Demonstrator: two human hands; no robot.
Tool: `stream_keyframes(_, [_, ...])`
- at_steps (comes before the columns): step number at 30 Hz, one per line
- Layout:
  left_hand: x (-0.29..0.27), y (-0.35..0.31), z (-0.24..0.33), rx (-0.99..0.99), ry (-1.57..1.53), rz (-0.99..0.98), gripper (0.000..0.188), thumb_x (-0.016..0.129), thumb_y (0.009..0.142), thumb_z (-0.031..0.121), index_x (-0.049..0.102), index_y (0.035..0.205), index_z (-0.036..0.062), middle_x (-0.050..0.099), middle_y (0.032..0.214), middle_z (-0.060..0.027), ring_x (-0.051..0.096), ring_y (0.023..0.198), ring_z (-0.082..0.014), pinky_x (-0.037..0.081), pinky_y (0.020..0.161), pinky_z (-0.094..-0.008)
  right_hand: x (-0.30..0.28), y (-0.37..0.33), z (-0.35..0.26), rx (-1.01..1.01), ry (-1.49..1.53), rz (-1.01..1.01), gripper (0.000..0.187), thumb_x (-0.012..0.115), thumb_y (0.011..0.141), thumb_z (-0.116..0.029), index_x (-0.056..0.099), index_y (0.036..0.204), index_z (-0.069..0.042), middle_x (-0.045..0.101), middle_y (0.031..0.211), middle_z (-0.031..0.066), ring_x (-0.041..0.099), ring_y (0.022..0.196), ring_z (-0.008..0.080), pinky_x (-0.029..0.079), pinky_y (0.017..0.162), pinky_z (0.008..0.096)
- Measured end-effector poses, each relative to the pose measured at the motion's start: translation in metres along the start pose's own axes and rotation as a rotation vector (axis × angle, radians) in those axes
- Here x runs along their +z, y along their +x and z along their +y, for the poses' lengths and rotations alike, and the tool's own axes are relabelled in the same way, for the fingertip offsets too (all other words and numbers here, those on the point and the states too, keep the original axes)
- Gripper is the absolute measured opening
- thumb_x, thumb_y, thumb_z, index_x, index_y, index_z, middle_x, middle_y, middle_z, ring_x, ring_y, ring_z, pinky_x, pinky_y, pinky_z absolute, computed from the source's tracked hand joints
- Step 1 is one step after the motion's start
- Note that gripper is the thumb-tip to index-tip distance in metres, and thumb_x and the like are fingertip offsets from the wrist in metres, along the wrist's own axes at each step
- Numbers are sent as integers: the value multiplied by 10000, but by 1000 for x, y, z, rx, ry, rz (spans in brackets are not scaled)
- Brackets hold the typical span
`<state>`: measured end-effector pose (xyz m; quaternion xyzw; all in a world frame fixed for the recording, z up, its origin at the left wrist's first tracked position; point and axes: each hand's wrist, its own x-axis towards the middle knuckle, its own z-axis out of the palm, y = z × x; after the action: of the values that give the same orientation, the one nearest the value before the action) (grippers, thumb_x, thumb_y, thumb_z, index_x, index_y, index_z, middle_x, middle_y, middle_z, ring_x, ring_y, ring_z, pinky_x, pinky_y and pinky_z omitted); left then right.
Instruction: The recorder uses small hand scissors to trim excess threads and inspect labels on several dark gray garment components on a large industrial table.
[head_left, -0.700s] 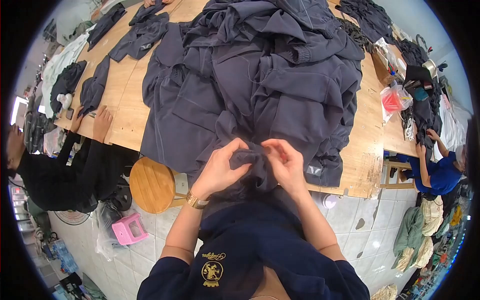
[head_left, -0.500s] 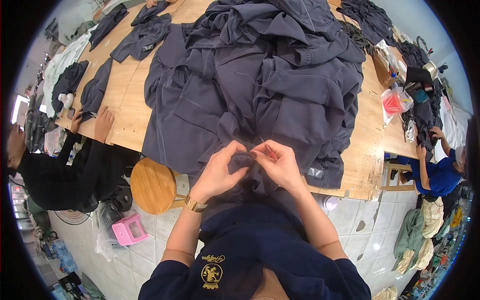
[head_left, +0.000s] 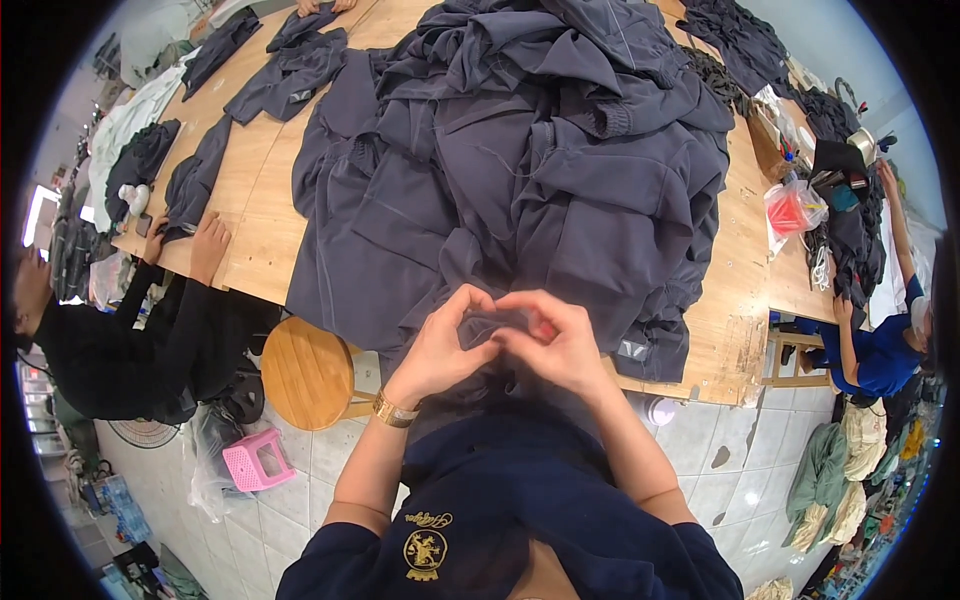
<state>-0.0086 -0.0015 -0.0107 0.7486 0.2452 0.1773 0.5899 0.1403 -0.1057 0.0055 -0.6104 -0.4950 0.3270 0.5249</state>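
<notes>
A large heap of dark grey garments (head_left: pixel 600 240) covers the table in front of me, and its near folds hang over the edge toward my lap. At that edge my left hand (head_left: pixel 437 345) is closed, its fingertips pinching a fold of dark grey fabric. My right hand (head_left: pixel 560 345) curls opposite, with its thumb and forefinger meeting the left fingertips. A small red tool (head_left: pixel 545 328) lies within the right hand, mostly hidden by the fingers and blurred. The fabric between the hands is blurred too.
A round wooden stool (head_left: pixel 308 373) and a pink plastic stool (head_left: pixel 258 460) stand at left. One person in black (head_left: pixel 125 350) handles dark pieces on the wooden table (head_left: pixel 262 225). Another in blue (head_left: pixel 880 350) works at right, near a red-tinted plastic bag (head_left: pixel 795 207).
My right fingers have moved closer around the red tool, whose thin tip no longer shows, and both thumbs now meet. At right, the co-worker's arm has reached farther across the table.
</notes>
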Motion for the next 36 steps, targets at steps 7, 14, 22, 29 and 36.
stream_keyframes(7, [0, -1, 0, -10, -69, -27, 393, 691, 721, 13, 458, 1037, 23, 541, 987, -67, 548, 985, -153, 427, 899, -290, 13, 0, 11, 37, -24, 153, 57, 624, 823, -20, 619, 880, -22, 611, 681, 41, 568, 606, 69, 447, 553, 218])
stream_keyframes(14, [-2, -3, 2, 40, -55, -22, 385, 698, 704, -5, 453, 999, 38, 483, 944, -9, 494, 875, -80, 415, 807, -221, 6, -2, 28, 346, 545, 251, 164, 573, 919, -140, 605, 895, 19, 520, 674, -57, 442, 605, 16, 336, 527, 168])
stream_keyframes(22, [-3, -8, 2, -21, -114, -13, 415, 697, 719, 14, 465, 1062, 30, 541, 1009, -68, 547, 1009, -178, 425, 915, -308, 7, 2, 14, 338, 111, 12, 124, 661, 830, -90, 656, 879, 24, 555, 661, -38, 455, 637, 29, 380, 571, 197])
stream_keyframes(29, [-11, -12, 42, 313, 680, 239, 281, 747, 690, 105, 634, 940, 47, 607, 960, -99, 590, 861, -253, 478, 771, -321, 17, -2, 20, 193, 144, 67, 90, 621, 850, -81, 605, 842, 8, 557, 662, -8, 457, 640, 40, 389, 579, 217])
stream_keyframes(36, [-3, -15, 41, 149, 414, 204, 181, 700, 740, 22, 663, 914, -9, 629, 775, -82, 576, 631, -153, 461, 589, -255, 21, -4, 6, 78, -57, 57, 72, 546, 895, -63, 533, 876, 5, 543, 655, 68, 498, 618, 95, 411, 566, 247])
